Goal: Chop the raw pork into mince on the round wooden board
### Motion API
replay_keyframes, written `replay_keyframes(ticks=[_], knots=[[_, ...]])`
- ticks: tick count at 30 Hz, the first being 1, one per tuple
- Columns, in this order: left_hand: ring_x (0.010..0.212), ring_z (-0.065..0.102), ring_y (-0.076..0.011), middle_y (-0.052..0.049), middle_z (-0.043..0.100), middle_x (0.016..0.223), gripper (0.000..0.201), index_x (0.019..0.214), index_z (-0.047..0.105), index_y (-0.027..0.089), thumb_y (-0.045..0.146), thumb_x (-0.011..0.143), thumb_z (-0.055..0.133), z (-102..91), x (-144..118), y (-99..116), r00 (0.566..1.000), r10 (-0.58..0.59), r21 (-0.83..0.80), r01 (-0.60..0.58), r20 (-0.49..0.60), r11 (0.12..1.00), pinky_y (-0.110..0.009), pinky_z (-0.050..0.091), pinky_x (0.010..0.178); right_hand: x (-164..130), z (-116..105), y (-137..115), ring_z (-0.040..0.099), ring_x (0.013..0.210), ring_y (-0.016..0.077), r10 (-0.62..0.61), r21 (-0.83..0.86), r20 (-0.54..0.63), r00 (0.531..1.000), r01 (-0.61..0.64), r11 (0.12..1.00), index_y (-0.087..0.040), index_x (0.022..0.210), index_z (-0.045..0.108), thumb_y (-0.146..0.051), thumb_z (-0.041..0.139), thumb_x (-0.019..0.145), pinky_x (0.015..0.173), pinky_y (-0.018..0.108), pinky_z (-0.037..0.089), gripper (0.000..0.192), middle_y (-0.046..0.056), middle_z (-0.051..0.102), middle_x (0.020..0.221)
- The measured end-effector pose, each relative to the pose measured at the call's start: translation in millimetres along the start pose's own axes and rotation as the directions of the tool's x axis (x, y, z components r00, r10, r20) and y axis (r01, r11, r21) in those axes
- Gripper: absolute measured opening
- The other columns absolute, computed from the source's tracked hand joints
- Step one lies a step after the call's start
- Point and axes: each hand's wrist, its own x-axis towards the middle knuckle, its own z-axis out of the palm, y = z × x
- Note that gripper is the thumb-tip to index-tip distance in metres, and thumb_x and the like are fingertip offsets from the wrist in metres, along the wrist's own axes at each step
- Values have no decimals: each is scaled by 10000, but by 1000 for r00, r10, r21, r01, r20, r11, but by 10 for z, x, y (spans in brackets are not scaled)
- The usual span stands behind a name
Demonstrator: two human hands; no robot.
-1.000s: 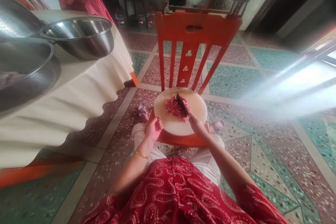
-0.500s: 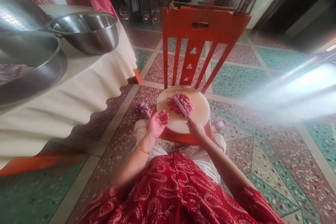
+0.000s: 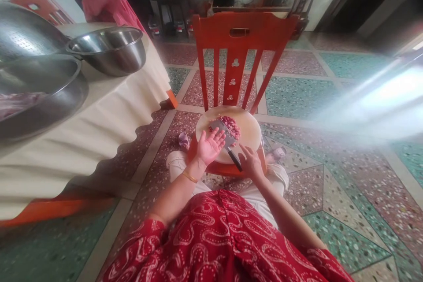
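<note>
A cleaver [image 3: 235,159] lies flat on the round cutting board [image 3: 249,130], its blade partly over chopped meat [image 3: 231,126] and its black handle pointing toward me. My left hand [image 3: 211,146] is held palm up with fingers spread, above the board's left part, and hides some of the blade. Nothing is in it. Just right of the handle is my right hand [image 3: 251,162], its fingers apart and off the cleaver. The board rests on the seat of an orange-red wooden chair [image 3: 213,168] between my knees.
To the left, a table with a cream cloth [image 3: 112,101] bears a steel bowl [image 3: 109,50], a larger basin [image 3: 66,92] with pale pink meat in it, and a perforated steel colander [image 3: 29,31]. The chair's slatted back [image 3: 244,31] rises behind the board.
My right hand has let go of the cleaver, which now lies flat on the meat and board. My left hand has moved right and forward over the board, its fingers spreading.
</note>
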Motion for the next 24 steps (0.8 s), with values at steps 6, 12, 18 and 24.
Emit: replay_keyframes(ticks=[6, 12, 18, 24], knots=[[1097, 590, -234, -115, 614, 1207, 549, 1070, 649, 180, 585, 937, 303, 218, 45, -205, 1000, -5, 32, 5, -11, 999, -355, 473, 898, -246, -189, 35, 560, 1017, 227, -12, 62, -131, 991, 20, 998, -210, 1248, 611, -239, 445, 911, 893, 389, 479, 376, 99, 626, 1141], [1095, 607, -238, -133, 633, 1181, 496, 1121, 631, 145, 520, 950, 353, 176, -117, -167, 1000, -6, 80, 4, 26, 997, -357, 488, 899, -434, -284, 295, 565, 1040, 228, 89, 62, -154, 984, -80, 995, -198, 1196, 639, -242, 406, 904, 889, 384, 479, 376, 101, 638, 1131], [909, 676, -195, -122, 697, 981, 420, 1106, 637, 108, 431, 966, 407, 149, -66, -175, 996, -77, 117, 71, 40, 991, -316, 527, 823, -705, -225, 852, 593, 970, 219, 284, -54, -183, 941, -299, 953, -181, 1190, 634, -283, 384, 889, 849, 355, 481, 404, 111, 646, 1116], [793, 678, -161, -82, 699, 873, 343, 1023, 651, 114, 391, 960, 458, 174, 445, -109, 986, -134, 127, 146, -98, 981, -284, 534, 740, -883, 68, 1384, 573, 985, 265, 327, -259, -154, 932, -357, 898, -113, 1186, 617, -325, 323, 894, 889, 417, 450, 466, 163, 636, 1092]])
